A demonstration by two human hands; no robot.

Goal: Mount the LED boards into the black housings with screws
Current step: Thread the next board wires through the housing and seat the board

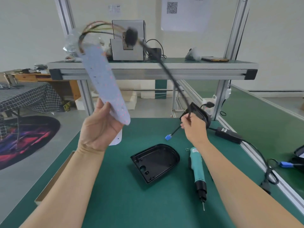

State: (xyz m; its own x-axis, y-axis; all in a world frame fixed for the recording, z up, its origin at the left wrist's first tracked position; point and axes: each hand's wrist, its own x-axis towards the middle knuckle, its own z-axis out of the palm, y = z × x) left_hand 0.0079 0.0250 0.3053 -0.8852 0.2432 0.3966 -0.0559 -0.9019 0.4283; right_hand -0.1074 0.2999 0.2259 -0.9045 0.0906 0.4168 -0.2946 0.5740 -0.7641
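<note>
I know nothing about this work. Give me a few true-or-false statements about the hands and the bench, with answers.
1. The left hand holds the LED board up in the air. True.
2. The black housing already has a board inside. False: it lies empty on the green table.
3. The right hand pinches a black cable. True.
4. The screwdriver is in the right hand. False: it lies on the table beside the housing.

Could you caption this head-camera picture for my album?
Left hand holds up a white LED board, right hand pinches its black cable, above a black housing and teal screwdriver.
</note>
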